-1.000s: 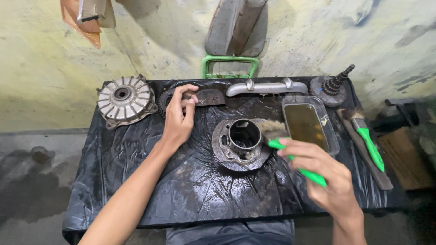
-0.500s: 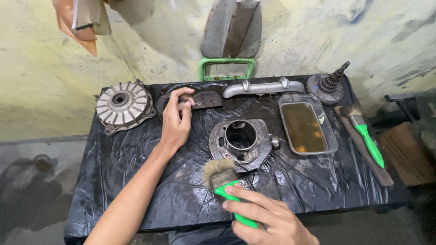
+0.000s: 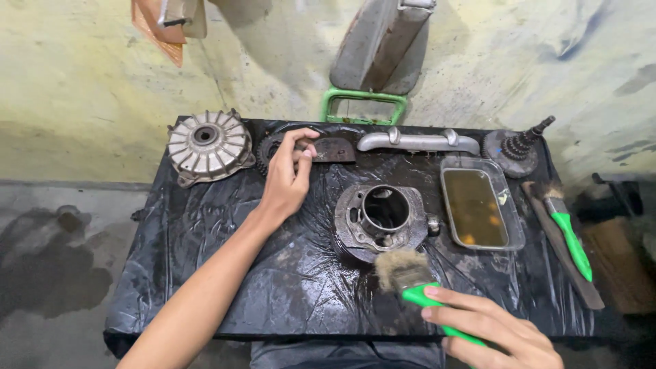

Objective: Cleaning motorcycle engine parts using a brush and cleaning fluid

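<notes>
Black-sheeted table (image 3: pixel 205 273), amber rectangular tray (image 3: pixel 482 205)

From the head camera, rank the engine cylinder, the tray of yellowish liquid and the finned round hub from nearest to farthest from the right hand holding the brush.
From the right hand:
1. Engine cylinder, just above the brush bristles, table centre.
2. Tray of yellowish liquid, farther up, to the right.
3. Finned round hub, far back left corner.
</notes>
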